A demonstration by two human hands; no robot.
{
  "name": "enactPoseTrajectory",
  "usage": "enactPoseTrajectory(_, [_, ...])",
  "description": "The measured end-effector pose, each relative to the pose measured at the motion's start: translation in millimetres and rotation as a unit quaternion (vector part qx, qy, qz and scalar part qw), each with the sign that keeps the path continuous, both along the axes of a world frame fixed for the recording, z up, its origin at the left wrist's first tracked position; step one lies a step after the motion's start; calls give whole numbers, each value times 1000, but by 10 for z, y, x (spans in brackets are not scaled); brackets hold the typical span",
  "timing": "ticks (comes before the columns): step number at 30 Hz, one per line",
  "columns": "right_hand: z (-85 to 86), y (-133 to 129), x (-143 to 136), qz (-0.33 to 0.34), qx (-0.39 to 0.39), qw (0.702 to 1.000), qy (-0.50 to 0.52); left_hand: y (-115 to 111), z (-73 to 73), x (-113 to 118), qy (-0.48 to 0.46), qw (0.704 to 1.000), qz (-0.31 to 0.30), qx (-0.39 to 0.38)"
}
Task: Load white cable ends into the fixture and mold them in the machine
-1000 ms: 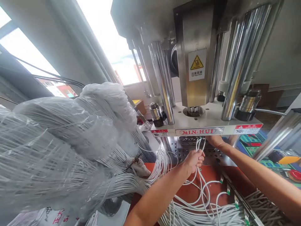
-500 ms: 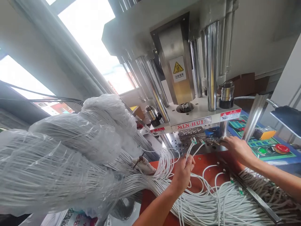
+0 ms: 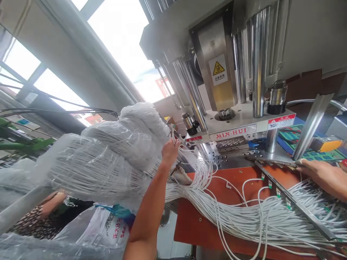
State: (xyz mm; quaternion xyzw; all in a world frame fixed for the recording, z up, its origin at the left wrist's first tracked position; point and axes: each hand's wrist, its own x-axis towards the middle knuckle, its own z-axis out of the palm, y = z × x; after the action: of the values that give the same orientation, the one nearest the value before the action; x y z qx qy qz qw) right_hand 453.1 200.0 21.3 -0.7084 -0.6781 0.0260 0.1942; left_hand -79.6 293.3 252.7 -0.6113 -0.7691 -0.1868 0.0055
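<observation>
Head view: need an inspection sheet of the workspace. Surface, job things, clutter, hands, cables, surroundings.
Surface: orange-red board, partly covered by white cables.
Job things: metal bar across the cables, green ends along it; metal strip at the right hand.
Clutter: small white piece on the board, identity unclear.
Hands: left hand closed, apparently on cable ends; right fingers on the strip.
Cables: white ones loose and gathered; plastic-wrapped bundles at left.
Surroundings: MIN-HUI press with high-temperature label; control panel; printed sack; windows.
</observation>
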Motion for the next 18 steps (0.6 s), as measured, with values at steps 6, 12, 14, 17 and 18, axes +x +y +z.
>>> enactPoseTrajectory(6, [129, 128, -201, 57, -59, 996, -34, 46, -153, -155, 45, 985, 68, -154])
enactPoseTrajectory(12, [392, 151, -408, 71, -73, 989, -104, -670, -323, 554, 21, 972, -211, 97])
enactPoseTrajectory(14, [432, 188, -497, 81, -72, 988, -108, -827, -481, 1011, -34, 920, -386, 57])
enactPoseTrajectory(17, [461, 254, -642, 104, -62, 987, -109, -841, -801, 1667, -49, 835, -547, -18])
enactPoseTrajectory(18, [474, 270, -683, 110, -62, 986, -109, -800, -909, 1837, -38, 815, -577, -37])
